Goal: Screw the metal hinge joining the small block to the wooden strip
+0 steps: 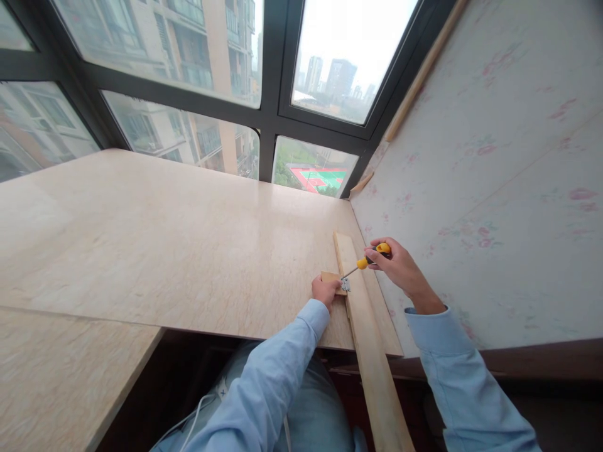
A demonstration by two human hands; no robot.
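A yellow and black screwdriver (362,262) is gripped in my right hand (396,267), its shaft slanting down to the left. The tip meets a small silver metal hinge (345,285), or comes very near it. That hinge lies across a small wooden block (331,277) and a long wooden plank (365,326). My left hand (325,289) is closed on the small block, pressing it beside the plank's left edge. Whether a screw sits under the tip is too small to tell.
The plank rests on a beige stone-patterned sill (188,238) and juts past its front edge toward me. A flower-papered wall (509,188) rises close on the right. Dark-framed windows (271,94) stand behind. A white cable (198,414) hangs near my lap.
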